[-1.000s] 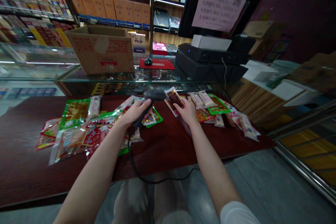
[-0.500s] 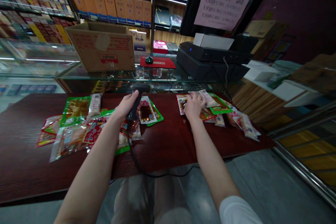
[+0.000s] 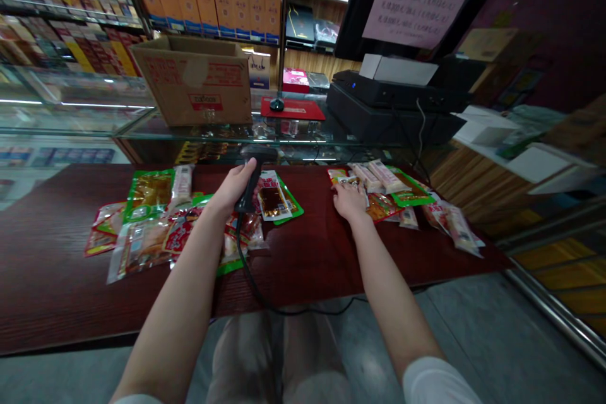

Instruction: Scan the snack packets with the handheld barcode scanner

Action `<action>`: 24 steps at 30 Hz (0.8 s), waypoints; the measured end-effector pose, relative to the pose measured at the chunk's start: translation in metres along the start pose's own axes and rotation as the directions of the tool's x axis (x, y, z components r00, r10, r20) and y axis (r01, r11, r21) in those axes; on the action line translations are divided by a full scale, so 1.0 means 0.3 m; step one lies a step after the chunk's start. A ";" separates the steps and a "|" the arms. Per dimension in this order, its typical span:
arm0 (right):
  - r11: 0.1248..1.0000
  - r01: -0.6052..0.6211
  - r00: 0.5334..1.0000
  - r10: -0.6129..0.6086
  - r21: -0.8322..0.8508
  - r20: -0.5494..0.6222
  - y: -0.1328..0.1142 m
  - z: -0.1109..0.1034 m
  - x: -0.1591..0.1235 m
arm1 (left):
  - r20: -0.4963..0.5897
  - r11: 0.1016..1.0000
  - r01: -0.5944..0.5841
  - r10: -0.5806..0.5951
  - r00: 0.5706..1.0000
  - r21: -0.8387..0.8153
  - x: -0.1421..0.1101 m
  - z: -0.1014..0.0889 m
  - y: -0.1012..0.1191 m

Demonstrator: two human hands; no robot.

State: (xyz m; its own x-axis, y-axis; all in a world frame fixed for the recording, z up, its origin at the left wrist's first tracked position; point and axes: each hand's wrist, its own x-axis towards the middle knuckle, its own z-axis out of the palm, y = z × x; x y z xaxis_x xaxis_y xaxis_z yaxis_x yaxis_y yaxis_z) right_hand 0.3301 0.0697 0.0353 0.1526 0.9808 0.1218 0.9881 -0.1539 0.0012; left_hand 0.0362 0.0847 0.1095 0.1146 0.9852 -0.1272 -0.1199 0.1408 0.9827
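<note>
My left hand (image 3: 233,188) is closed round the handle of a black barcode scanner (image 3: 250,184), whose head points away from me above the table. Its cable hangs down toward the table's front edge. Beneath and beside that hand lie several snack packets, among them a green-edged one (image 3: 150,194), a clear one (image 3: 142,246) and a small brown-and-white one (image 3: 274,201). My right hand (image 3: 350,203) rests with its fingers spread on a small packet (image 3: 354,183) in the right-hand pile. Just beyond the fingers are two pale wrapped packets (image 3: 386,175) and a green-edged packet (image 3: 415,190).
An open cardboard box (image 3: 199,88) stands on the glass counter (image 3: 222,132) behind the dark red table (image 3: 303,259). Further right are a mouse (image 3: 276,104) on a red mat (image 3: 303,110), and a black cash drawer (image 3: 369,110) below a screen with a paper notice.
My right hand has come off a pale wrapped packet, which now lies beside another, and sits lower on a small packet. My left hand still holds the scanner. The view has shifted slightly.
</note>
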 end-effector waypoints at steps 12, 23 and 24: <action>0.882 0.194 0.975 -0.220 0.430 0.012 -0.314 -0.028 -0.039 | 0.053 1.000 0.000 0.000 0.999 0.003 0.004 -0.020 0.001; 0.896 0.111 0.989 -0.141 0.430 0.038 -0.230 0.009 -0.005 | 0.021 0.997 0.035 -0.037 0.999 0.066 0.003 -0.095 0.028; 0.884 0.156 0.983 -0.181 0.441 0.015 -0.234 0.010 -0.007 | 0.016 0.997 0.035 -0.037 0.999 0.074 0.003 -0.096 0.028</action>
State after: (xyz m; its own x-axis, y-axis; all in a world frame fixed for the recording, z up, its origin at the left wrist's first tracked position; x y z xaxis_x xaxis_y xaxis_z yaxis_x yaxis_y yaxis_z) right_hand 0.2605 0.0787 0.0320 -0.0288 0.9941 0.1047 0.9059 0.0702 -0.4176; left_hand 0.0068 0.0896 0.1136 0.1343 0.9778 -0.1610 -0.0428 0.1680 0.9849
